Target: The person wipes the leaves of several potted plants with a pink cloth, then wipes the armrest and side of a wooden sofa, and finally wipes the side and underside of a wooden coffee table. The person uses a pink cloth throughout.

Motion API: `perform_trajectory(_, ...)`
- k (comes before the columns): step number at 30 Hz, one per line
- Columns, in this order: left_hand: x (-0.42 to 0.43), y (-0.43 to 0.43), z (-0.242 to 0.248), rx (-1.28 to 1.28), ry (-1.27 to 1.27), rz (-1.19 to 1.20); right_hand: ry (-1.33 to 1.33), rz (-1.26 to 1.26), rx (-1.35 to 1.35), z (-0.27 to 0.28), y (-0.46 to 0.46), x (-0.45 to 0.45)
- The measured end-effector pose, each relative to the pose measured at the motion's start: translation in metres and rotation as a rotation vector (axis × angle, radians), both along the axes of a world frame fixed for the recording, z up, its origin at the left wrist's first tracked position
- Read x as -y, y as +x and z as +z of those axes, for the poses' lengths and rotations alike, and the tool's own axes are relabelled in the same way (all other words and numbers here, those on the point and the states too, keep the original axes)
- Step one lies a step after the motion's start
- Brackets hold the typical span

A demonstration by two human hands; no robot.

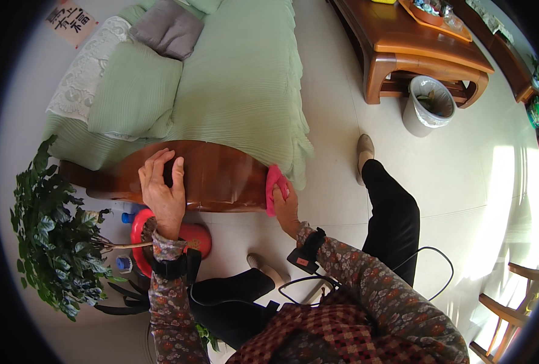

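Observation:
Before me is the polished wooden armrest (226, 175) of a sofa with a pale green cover (237, 77). My right hand (286, 207) grips a pink cloth (273, 191) and presses it against the armrest's right end, beside the cover's ruffled edge. Over the left part of the armrest is my left hand (164, 191), thumb and fingers apart and nothing held. Whether its fingertips rest on the wood, I cannot tell. Black devices are strapped around both wrists.
A potted plant (60, 227) in a red pot (142, 223) stands left of my legs, with blue-capped bottles (124, 263) nearby. A lined waste bin (429, 107) stands by the wooden coffee table (429, 36). Cushions (135, 88) lie on the sofa. A black cable (451, 273) loops beside me.

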State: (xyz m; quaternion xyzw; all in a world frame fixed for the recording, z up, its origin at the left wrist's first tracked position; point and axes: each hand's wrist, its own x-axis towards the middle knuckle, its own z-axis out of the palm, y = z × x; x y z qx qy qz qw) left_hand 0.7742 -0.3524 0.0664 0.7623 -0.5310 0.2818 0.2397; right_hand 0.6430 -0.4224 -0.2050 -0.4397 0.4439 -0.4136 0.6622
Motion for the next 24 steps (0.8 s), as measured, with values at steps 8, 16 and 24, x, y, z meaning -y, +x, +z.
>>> perform_trajectory(8, 0.005, -0.003, 0.000, -0.034, 0.095, 0.013, 0.339, 0.057, -0.263, -0.136, 0.007, 0.010)
perform_trajectory(16, 0.003, -0.001, -0.005, -0.120, 0.106, 0.053, 0.564, 0.042, -0.330, -0.257, 0.035, 0.035)
perform_trajectory(24, 0.001, 0.001, -0.006, -0.137, 0.099, 0.073, 0.632, 0.003, -0.055, -0.175, 0.033, 0.042)
